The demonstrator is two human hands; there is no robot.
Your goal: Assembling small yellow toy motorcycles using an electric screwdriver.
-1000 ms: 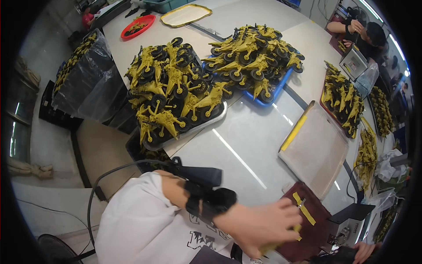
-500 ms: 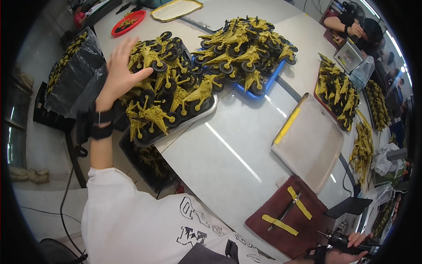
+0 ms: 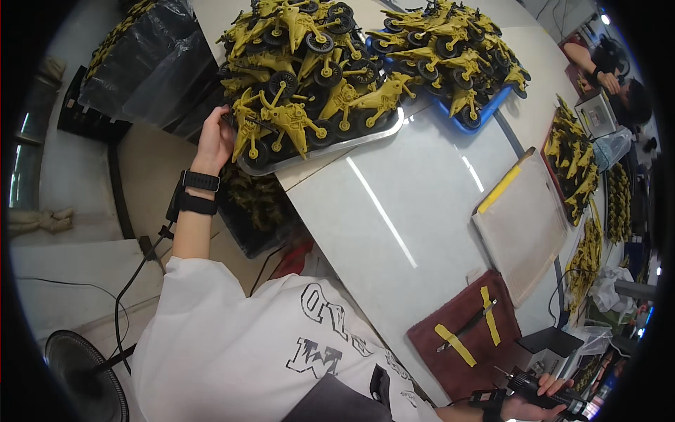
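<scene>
At the near left corner of the silver tray [image 3: 320,151], your left hand [image 3: 214,141] closes on 1 yellow toy motorcycle [image 3: 271,123] atop the heap; lift it straight up so wheels do not snag neighbours. Your right hand [image 3: 538,394] grips a dark power tool [image 3: 541,390]. White table [image 3: 394,204]; fan [image 3: 84,380] on floor.

Left hand [image 3: 214,141] grips toy-laden metal tray [image 3: 330,149]; right hand [image 3: 532,402] holds black tool [image 3: 545,391].
</scene>
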